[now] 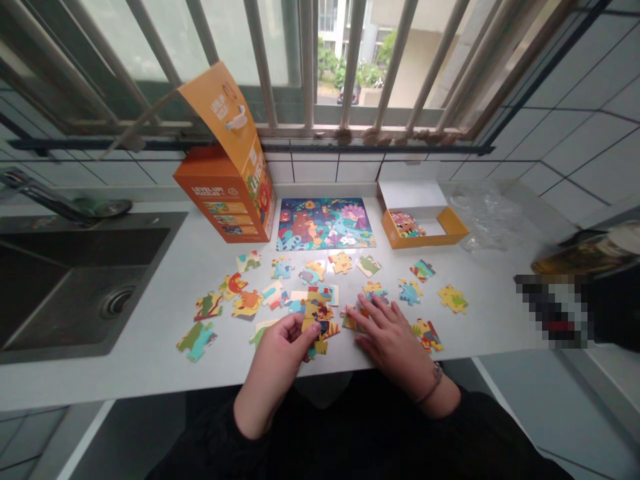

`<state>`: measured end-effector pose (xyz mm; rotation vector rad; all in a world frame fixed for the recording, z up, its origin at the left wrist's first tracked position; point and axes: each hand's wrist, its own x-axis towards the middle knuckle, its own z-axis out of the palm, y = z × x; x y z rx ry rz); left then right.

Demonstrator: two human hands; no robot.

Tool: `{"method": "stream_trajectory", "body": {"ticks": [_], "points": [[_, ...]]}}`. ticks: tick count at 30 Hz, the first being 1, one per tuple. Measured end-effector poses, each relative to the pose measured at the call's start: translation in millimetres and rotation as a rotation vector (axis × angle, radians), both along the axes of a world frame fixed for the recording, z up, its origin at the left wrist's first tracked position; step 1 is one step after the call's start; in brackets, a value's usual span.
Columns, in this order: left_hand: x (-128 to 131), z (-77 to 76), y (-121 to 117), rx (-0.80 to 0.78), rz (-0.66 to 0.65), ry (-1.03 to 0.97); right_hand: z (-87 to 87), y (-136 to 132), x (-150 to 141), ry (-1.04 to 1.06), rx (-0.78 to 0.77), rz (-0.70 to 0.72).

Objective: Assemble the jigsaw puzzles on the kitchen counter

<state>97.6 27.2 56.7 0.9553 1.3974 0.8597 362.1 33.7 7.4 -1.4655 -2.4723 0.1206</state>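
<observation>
Pinched in my left hand point(283, 353) are joined jigsaw puzzle pieces point(319, 310), yellow with a small figure, held above the counter's front part. My right hand point(393, 333) lies with spread fingers over a jigsaw piece point(354, 320), its fingertips touching or just above it; the palm hides part of the counter. Loose pieces surround both hands: a green and blue piece point(197, 340) at the left, a lion piece point(234, 285), a yellow piece point(453, 299) at the right and a red-yellow piece point(427, 335) beside my right hand.
Behind the pieces lies a dark blue animal picture point(325, 223). An orange puzzle box point(225, 193) stands open at its left. A smaller open box point(425, 230) holds more pieces, with crumpled clear plastic point(487, 213) beside it. The sink point(90, 293) is at the left.
</observation>
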Motion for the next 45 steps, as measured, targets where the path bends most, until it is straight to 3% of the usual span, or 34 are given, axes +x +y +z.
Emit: {"method": "stream_trajectory", "body": {"ticks": [4,11,15,19,25,28,30,33,36,38,42,45], "points": [[21.7,-7.2,9.0,0.013,-0.067,0.021,-8.0,1.4,9.9,-0.041,-0.008,0.017],[53.4,-18.4,37.2,-0.003,-0.154,0.089,-20.3,9.5,49.1,0.036,0.118,-0.24],[75.6,-22.5,53.1,-0.01,-0.24,0.188,-16.1,6.5,39.0,0.183,0.204,-0.161],[86.1,-20.6,62.3,0.045,-0.309,0.4,-10.9,5.0,20.0,0.234,0.187,-0.074],[62.9,9.3,45.4,0.176,-0.329,0.634,-6.2,4.9,10.7,0.232,0.149,-0.046],[42.1,15.5,26.4,0.389,-0.399,0.742,-4.4,0.9,2.9,0.22,0.134,-0.006],[28.5,6.8,14.4,0.595,-0.428,0.804,-5.5,-1.8,-4.1,0.192,0.108,0.016],[11.2,-21.7,1.0,0.852,-0.5,0.924,-9.7,-2.2,-11.0,0.141,0.067,0.023],[-0.8,-50.9,-7.3,0.943,-0.62,1.015,-13.9,2.7,-9.2,0.107,0.046,0.043],[-5.5,-61.2,-11.5,0.949,-0.665,1.035,-16.1,7.3,-5.2,0.099,0.052,0.038],[-13.1,-56.4,-14.4,0.886,-0.645,0.967,-20.2,12.8,0.6,0.119,0.061,0.0],[-29.1,-44.0,-4.2,0.797,-0.465,0.951,-21.7,11.6,1.0,0.151,0.075,-0.027]]}}
